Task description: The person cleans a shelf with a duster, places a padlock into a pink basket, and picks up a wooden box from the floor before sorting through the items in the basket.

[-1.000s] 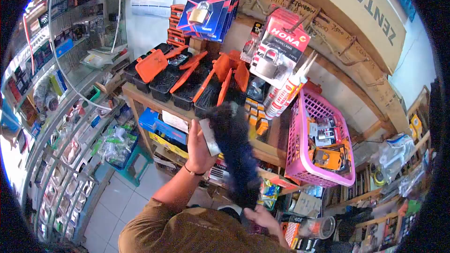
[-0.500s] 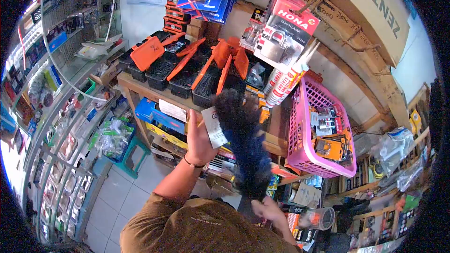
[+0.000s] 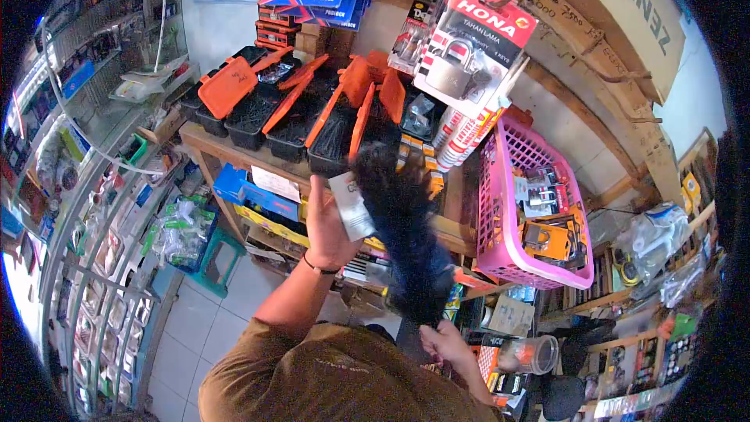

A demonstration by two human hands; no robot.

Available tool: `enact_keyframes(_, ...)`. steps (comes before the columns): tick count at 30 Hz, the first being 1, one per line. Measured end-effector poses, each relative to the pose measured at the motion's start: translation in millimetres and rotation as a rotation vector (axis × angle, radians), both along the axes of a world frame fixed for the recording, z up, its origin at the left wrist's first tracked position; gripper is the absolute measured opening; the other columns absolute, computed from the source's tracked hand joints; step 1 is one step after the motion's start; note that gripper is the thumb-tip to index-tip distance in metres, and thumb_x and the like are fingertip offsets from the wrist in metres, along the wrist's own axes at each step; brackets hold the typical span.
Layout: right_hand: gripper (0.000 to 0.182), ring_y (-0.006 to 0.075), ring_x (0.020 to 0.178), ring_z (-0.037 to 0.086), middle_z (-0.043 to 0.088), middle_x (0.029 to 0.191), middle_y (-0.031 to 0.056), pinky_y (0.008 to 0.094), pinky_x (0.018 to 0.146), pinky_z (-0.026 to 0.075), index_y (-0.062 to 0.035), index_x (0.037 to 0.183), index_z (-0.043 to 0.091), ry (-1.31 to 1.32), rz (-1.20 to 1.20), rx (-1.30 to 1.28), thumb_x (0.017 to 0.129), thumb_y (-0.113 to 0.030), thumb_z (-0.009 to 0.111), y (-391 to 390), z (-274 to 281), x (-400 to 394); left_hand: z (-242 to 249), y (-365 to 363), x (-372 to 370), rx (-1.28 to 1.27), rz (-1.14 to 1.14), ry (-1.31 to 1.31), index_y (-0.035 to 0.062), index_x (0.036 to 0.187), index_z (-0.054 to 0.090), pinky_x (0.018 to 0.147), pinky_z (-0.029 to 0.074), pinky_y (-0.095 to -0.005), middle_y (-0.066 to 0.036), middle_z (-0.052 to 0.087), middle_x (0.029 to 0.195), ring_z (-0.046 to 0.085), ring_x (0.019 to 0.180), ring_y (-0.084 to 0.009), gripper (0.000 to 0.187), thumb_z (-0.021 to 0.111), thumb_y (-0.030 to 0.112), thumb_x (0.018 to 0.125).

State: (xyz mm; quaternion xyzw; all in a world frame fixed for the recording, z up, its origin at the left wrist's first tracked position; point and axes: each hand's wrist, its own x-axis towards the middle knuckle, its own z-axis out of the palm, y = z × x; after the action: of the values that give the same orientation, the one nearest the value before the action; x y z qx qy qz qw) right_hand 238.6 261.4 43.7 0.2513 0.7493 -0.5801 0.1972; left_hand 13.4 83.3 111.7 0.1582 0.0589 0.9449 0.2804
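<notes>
My left hand is raised in front of the wooden shelf, its thumb up and its palm toward a white card or packet, which is pinched at the hand's right side. A dark, fluffy duster stretches from beside the card down to my right hand, whose fingers are closed round its lower end. The duster is blurred, and its top overlaps the black bins. Black bins with orange lids hold small dark hardware on the shelf.
A pink basket of packaged locks stands at the right. Carded padlocks hang above white tubes. A glass display case lines the left side, near a teal stool. A clear jar lies at lower right.
The view has shifted slightly, so the shelf and bins appear further left. Both hands still hold the card and duster, and the right hand appears a little higher.
</notes>
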Motion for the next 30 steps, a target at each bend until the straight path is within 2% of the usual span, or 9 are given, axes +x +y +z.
enact_keyframes(4, 0.044, 0.0119, 0.041, 0.039, 0.045, 0.048, 0.0055, 0.0302, 0.04, 0.032, -0.0031, 0.051, 0.046, 0.328, 0.619, 0.443, 0.083, -0.033, 0.053, -2.1, -3.3, 0.6, -29.1, 9.3, -25.2, 0.311, -0.276, 0.347, 0.0074, 0.13, 0.03, 0.096, 0.028, -0.0502, -0.014, 0.039, 0.127, 0.041, 0.114, -0.0322, 0.073, 0.031, 0.061, 0.08)
enact_keyframes(7, 0.047, 0.0166, 0.045, 0.042, 0.044, 0.048, 0.0104, 0.0348, 0.043, 0.034, 0.001, 0.056, 0.049, -0.017, -0.028, -0.03, 0.082, -0.038, 0.053, -0.4, 0.2, -0.4, -5.1, -0.8, -6.6, 0.237, -0.104, -0.166, 0.0076, 0.133, 0.021, 0.096, 0.026, -0.0536, -0.021, 0.033, 0.129, 0.036, 0.116, -0.038, 0.08, 0.031, 0.064, 0.078)
enact_keyframes(9, 0.043, 0.0154, 0.045, 0.042, 0.044, 0.048, 0.0084, 0.0331, 0.043, 0.034, -0.0002, 0.061, 0.051, 0.006, 0.048, -0.012, 0.083, -0.037, 0.051, -1.9, 4.4, -3.3, -20.6, 2.3, -15.8, 0.266, -0.139, -0.203, 0.0085, 0.133, 0.02, 0.094, 0.027, -0.0568, -0.021, 0.035, 0.128, 0.037, 0.114, -0.0399, 0.082, 0.033, 0.066, 0.076)
enact_keyframes(11, 0.04, 0.0106, 0.041, 0.041, 0.045, 0.049, 0.0007, 0.0275, 0.039, 0.033, -0.0026, 0.059, 0.05, 0.074, 0.578, 0.36, 0.083, -0.035, 0.05, -4.6, 5.9, -4.9, -21.7, 1.6, -23.7, 0.232, -0.258, 0.207, 0.008, 0.131, 0.026, 0.095, 0.028, -0.0537, -0.019, 0.038, 0.126, 0.039, 0.114, -0.0368, 0.079, 0.032, 0.065, 0.076)
enact_keyframes(15, 0.046, 0.0125, 0.044, 0.043, 0.048, 0.049, 0.0041, 0.0305, 0.041, 0.036, 0.0012, 0.06, 0.055, -0.18, 0.05, 0.134, 0.079, -0.041, 0.054, -3.3, 12.4, -9.2, 6.2, -7.1, -2.2, -0.018, 0.015, -0.022, 0.009, 0.128, 0.031, 0.097, 0.028, -0.0479, -0.018, 0.041, 0.124, 0.04, 0.114, -0.0324, 0.076, 0.029, 0.066, 0.077)
enact_keyframes(19, 0.043, 0.01, 0.036, 0.039, 0.045, 0.045, 0.0005, 0.0283, 0.035, 0.031, -0.0008, 0.059, 0.056, 0.339, 0.437, 0.274, 0.08, -0.038, 0.054, -13.9, 10.9, -5.4, -33.4, 2.1, -29.1, 0.275, -0.209, 0.308, 0.0077, 0.129, 0.03, 0.094, 0.03, -0.0509, -0.018, 0.041, 0.123, 0.041, 0.112, -0.0323, 0.078, 0.031, 0.065, 0.077)
enact_keyframes(24, 0.04, 0.0106, 0.04, 0.041, 0.046, 0.046, 0.0015, 0.028, 0.038, 0.033, -0.0023, 0.057, 0.054, -0.153, 0.135, 0.287, 0.08, -0.035, 0.054, -33.4, 47.5, -10.0, -3.6, -12.2, -2.5, 0.103, -0.091, 0.065, 0.0058, 0.129, 0.029, 0.095, 0.028, -0.0534, -0.017, 0.041, 0.124, 0.041, 0.113, -0.0326, 0.079, 0.031, 0.066, 0.077)
enact_keyframes(27, 0.032, 0.0083, 0.048, 0.046, 0.051, 0.056, 0.003, 0.0236, 0.039, 0.034, -0.0038, 0.062, 0.05, 0.191, 0.491, 0.319, 0.082, -0.029, 0.054, 1.4, -18.9, 4.2, -17.1, -5.6, -19.8, 0.303, -0.185, 0.339, 0.0042, 0.129, 0.027, 0.094, 0.028, -0.0551, -0.017, 0.04, 0.125, 0.04, 0.114, -0.0347, 0.08, 0.037, 0.063, 0.076)
enact_keyframes(30, 0.035, 0.0086, 0.046, 0.046, 0.05, 0.053, 0.0031, 0.025, 0.039, 0.035, -0.0024, 0.058, 0.052, -0.029, 0.21, 0.099, 0.08, -0.029, 0.056, 9.4, -8.7, 0.3, 9.3, -14.4, 9.7, 0.057, 0.046, -0.017, 0.0035, 0.124, 0.037, 0.096, 0.029, -0.0492, -0.015, 0.042, 0.124, 0.039, 0.115, -0.0331, 0.071, 0.026, 0.059, 0.082)
